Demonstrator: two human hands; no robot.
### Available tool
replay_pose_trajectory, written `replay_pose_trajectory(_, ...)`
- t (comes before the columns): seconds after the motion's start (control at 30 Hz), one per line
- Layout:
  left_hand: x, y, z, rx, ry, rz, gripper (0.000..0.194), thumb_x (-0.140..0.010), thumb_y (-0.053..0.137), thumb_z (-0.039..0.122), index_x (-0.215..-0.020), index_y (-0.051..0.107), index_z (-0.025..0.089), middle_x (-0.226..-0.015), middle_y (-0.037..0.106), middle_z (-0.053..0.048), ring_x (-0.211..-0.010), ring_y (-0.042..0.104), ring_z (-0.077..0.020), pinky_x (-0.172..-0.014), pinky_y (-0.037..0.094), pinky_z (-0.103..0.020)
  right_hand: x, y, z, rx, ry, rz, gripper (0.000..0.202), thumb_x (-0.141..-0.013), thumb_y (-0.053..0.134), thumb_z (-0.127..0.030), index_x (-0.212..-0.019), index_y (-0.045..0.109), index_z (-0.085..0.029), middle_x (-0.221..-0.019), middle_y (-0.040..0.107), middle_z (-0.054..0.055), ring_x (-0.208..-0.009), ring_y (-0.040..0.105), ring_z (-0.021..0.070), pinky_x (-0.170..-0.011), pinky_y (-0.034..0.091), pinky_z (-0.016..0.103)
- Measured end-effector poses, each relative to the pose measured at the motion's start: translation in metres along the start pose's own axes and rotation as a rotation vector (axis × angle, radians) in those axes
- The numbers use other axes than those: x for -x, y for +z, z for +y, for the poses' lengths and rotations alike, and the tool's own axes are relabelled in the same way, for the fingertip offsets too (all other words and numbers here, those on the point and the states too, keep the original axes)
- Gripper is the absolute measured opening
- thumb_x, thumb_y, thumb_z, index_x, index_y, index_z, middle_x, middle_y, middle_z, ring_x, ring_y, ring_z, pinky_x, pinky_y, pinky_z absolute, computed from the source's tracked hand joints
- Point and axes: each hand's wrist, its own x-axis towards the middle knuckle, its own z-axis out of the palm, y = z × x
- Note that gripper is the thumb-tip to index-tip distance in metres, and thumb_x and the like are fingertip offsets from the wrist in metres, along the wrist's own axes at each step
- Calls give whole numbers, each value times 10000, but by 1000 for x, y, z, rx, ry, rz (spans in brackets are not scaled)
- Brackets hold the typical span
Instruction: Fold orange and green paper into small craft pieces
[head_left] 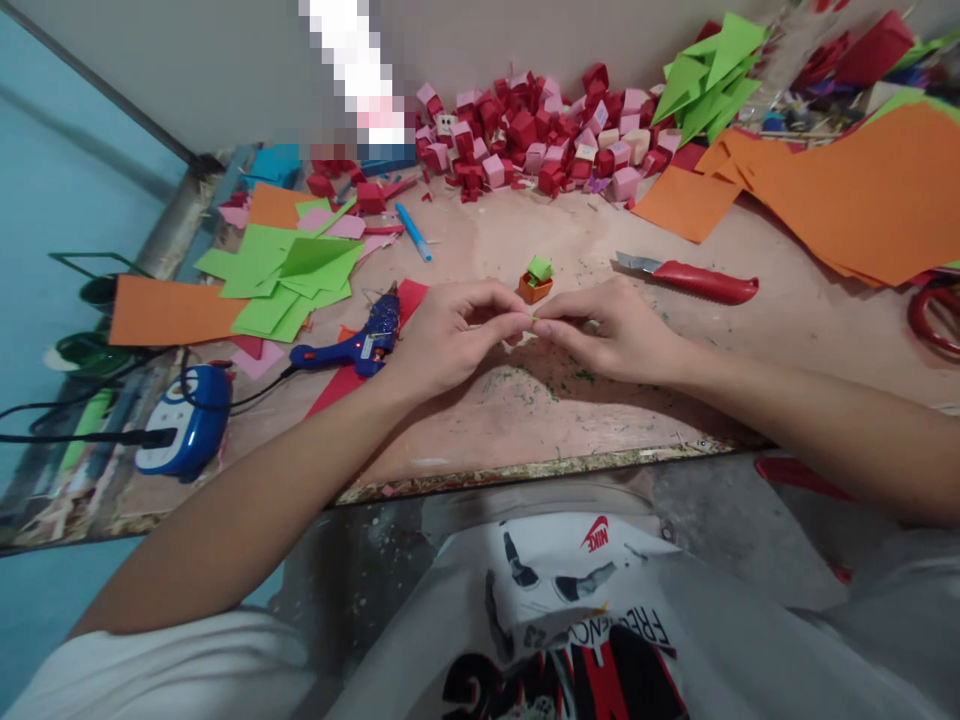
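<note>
My left hand (469, 335) and my right hand (611, 330) meet above the middle of the wooden table. Fingertips of both are pinched together on a tiny green piece (533, 319), which looks like foam or paper; most of it is hidden by the fingers. Just beyond them stands a small orange box (535, 289) with green pieces (540, 268) in its top. A blue glue gun (371, 335) lies left of my left hand, its red light on. To the right, past my right hand, rests a red-handled utility knife (705, 282) with its blade out.
Many red and pink cubes (525, 130) are heaped at the back. Green sheets (289, 265) and orange sheets (176, 310) lie left, with a blue power box (186, 420) and cords. Large orange sheets (862, 200) and red scissors (934, 318) are right. A blue pen (413, 232) lies behind.
</note>
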Motion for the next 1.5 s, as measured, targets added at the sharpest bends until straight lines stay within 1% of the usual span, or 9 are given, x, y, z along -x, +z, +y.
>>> replay_pose_trajectory(0.23, 1, 4, -5, 95, -14, 28, 298, -1019, 915, 485, -933, 830, 213, -805, 780, -21, -709, 703, -147, -666, 565, -255, -2, -2, -3, -31, 30, 13, 347, -1149, 717, -396, -997, 888, -134, -719, 720, -9, -605, 484, 114, -609, 398, 276)
replay_pose_trajectory(0.4, 2, 4, -8, 138, -12, 21, 284, -1044, 894, 471, -951, 801, 219, -814, 770, -10, -720, 709, -142, -690, 584, -254, -1, 0, -2, -42, 63, 4, 233, -1080, 787, -346, -993, 879, -150, -779, 774, 5, -647, 535, 125, -631, 422, 275)
replay_pose_trajectory(0.63, 4, 3, -5, 14, 42, 9, 275, -1070, 854, 480, -992, 812, 219, -879, 808, -33, -790, 758, -166, -742, 608, -280, 1, 3, -1, -21, 21, 31, 245, -1117, 690, -256, -971, 849, -140, -735, 706, -16, -625, 509, 110, -654, 411, 278)
replay_pose_trajectory(0.73, 5, 2, -5, -85, 95, 25, 250, -1044, 875, 471, -1057, 865, 221, -961, 849, -45, -847, 788, -180, -732, 605, -275, 0, 0, -2, -29, 1, 1, 294, -1142, 669, -271, -896, 786, -159, -678, 605, -46, -597, 448, 107, -642, 394, 283)
replay_pose_trajectory(0.8, 5, 2, -6, -125, 121, 30, 260, -1021, 896, 478, -1087, 894, 227, -994, 872, -50, -860, 802, -187, -739, 613, -279, 0, -1, -3, -44, -4, -25, 323, -1164, 656, -303, -890, 762, -168, -677, 595, -47, -590, 454, 110, -641, 396, 287)
replay_pose_trajectory(0.93, 5, 2, -4, -136, 92, 34, 287, -1017, 894, 507, -1015, 902, 220, -941, 874, -58, -825, 803, -197, -749, 629, -300, -1, -4, -4, -51, 11, -64, 317, -1179, 636, -308, -920, 762, -177, -700, 651, -27, -616, 538, 126, -655, 417, 293)
replay_pose_trajectory(1.07, 4, 2, -4, -76, 27, 28, 247, -990, 924, 463, -954, 894, 221, -891, 859, -50, -786, 782, -189, -730, 614, -302, -1, -4, -5, -31, 1, -69, 318, -1168, 615, -285, -901, 751, -179, -673, 633, -30, -609, 534, 129, -666, 421, 300)
replay_pose_trajectory(1.27, 2, 5, -6, 23, -41, 37, 182, -940, 960, 392, -947, 908, 218, -872, 856, -44, -769, 772, -179, -709, 599, -290, -1, -5, -7, 30, 96, -104, 238, -1119, 647, -291, -992, 809, -171, -790, 739, 15, -679, 556, 160, -674, 435, 322)
replay_pose_trajectory(1.5, 2, 5, 3, 63, -43, 22, 353, -918, 993, 516, -848, 865, 195, -807, 838, -59, -717, 760, -179, -688, 617, -298, -2, -6, -8, 2, 57, -113, 348, -1164, 599, -347, -853, 688, -219, -683, 605, -16, -649, 524, 163, -664, 409, 331)
